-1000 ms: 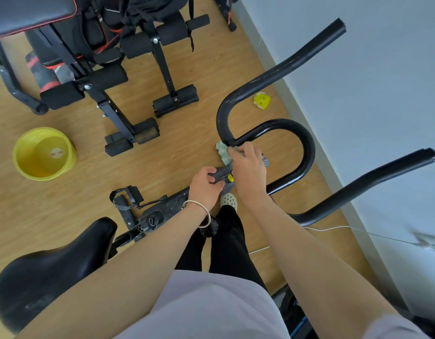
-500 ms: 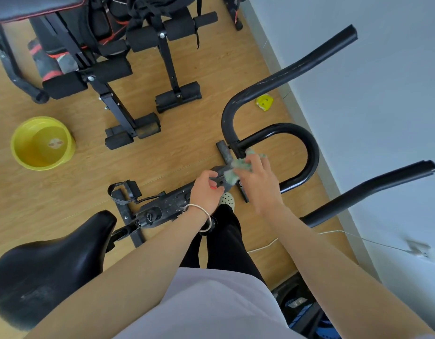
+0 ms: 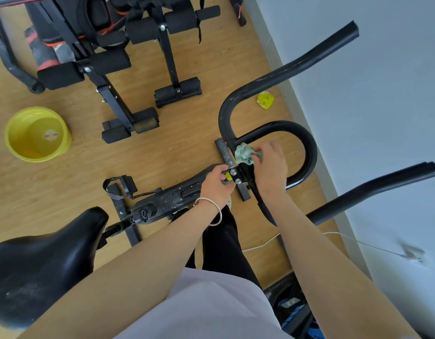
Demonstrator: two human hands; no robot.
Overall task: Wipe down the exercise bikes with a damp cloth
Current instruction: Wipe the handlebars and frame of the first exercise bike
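Observation:
I look down on a black exercise bike: its curved handlebar [image 3: 306, 140] loops in front of me and its black saddle [image 3: 40, 260] is at the lower left. My right hand [image 3: 269, 165] grips a crumpled pale green cloth [image 3: 245, 152] and presses it against the handlebar's base, by the clamp. My left hand [image 3: 215, 184], with a bangle on the wrist, grips the bike's stem [image 3: 172, 194] just below the clamp bolts and a yellow sticker.
A yellow basin [image 3: 36, 134] stands on the wooden floor at the left. A black sit-up bench [image 3: 108, 64] with foam rollers fills the top left. A small yellow object [image 3: 265, 100] lies by the grey wall [image 3: 370, 94]. A white cable [image 3: 260, 244] runs across the floor on the right.
My right hand has slid the cloth back up along the handlebar base after dipping toward the clamp. My left hand has stayed on the stem. The view has shifted slightly.

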